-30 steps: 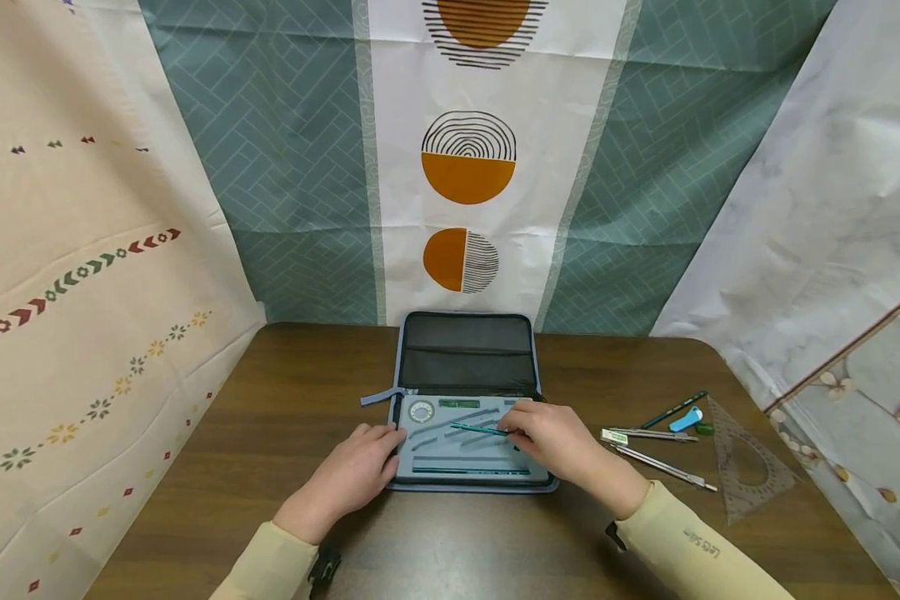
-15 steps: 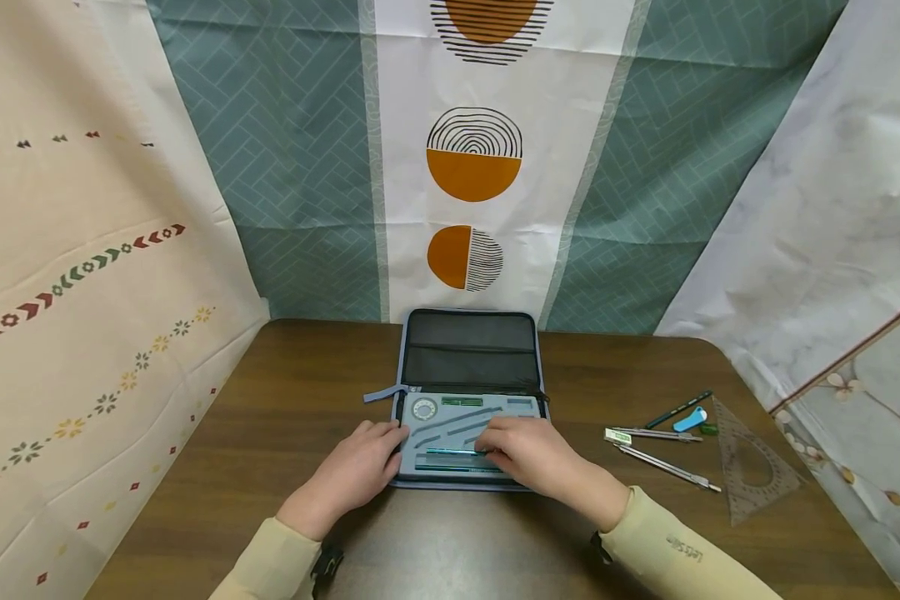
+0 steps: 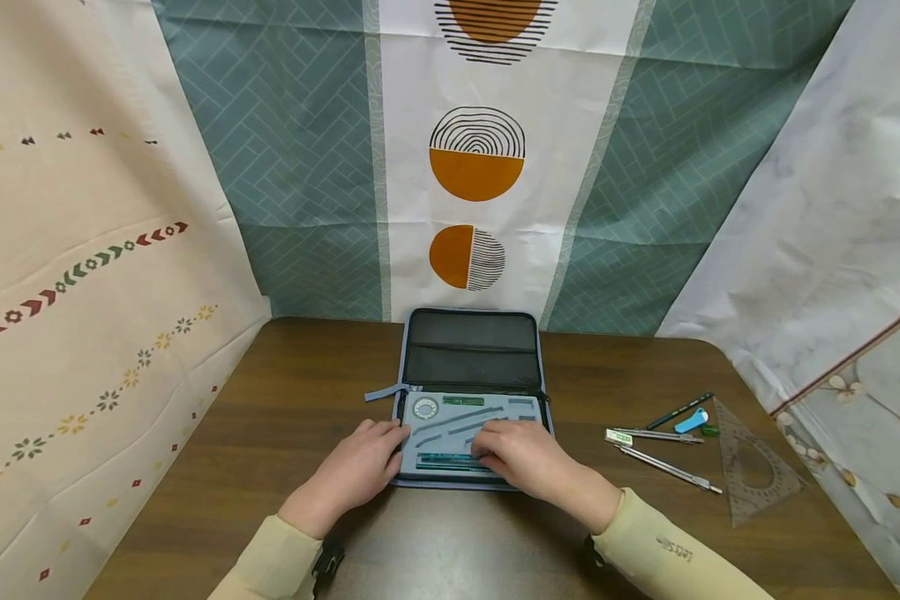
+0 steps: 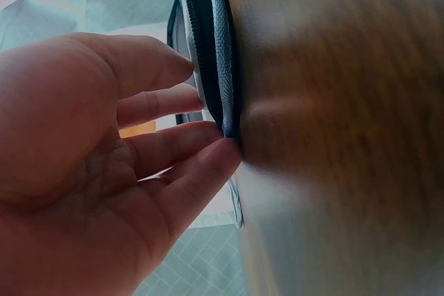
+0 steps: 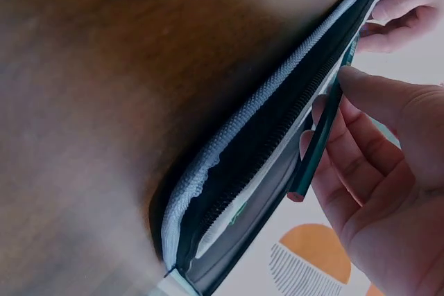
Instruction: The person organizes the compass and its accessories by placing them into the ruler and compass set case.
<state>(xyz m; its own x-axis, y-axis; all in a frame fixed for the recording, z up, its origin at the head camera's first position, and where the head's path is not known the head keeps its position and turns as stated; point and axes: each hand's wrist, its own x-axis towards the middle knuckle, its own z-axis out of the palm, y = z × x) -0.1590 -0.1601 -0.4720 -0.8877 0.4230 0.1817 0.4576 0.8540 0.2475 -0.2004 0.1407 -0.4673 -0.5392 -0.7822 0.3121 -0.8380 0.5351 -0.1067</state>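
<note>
A zip-up case lies unfolded on the table, its light blue tray nearest the person. My right hand pinches a dark green pencil between thumb and fingers, low over the front slot of the tray. In the right wrist view the pencil's blunt end sticks out past the fingers. Another green pencil lies in that slot, its right part hidden behind the hand. My left hand rests its fingertips on the tray's left edge, fingers fairly straight, as the left wrist view shows at the case's zip rim.
At the right of the table lie a clear set square, two metal compasses, a white-and-green eraser, a blue sharpener-like piece and a dark pencil. A round white dial and a green box sit in the tray.
My right hand has brought the pencil leftward and down from over the middle of the tray to the front slot, beside the other pencil. The left hand has stayed at the case's edge.
</note>
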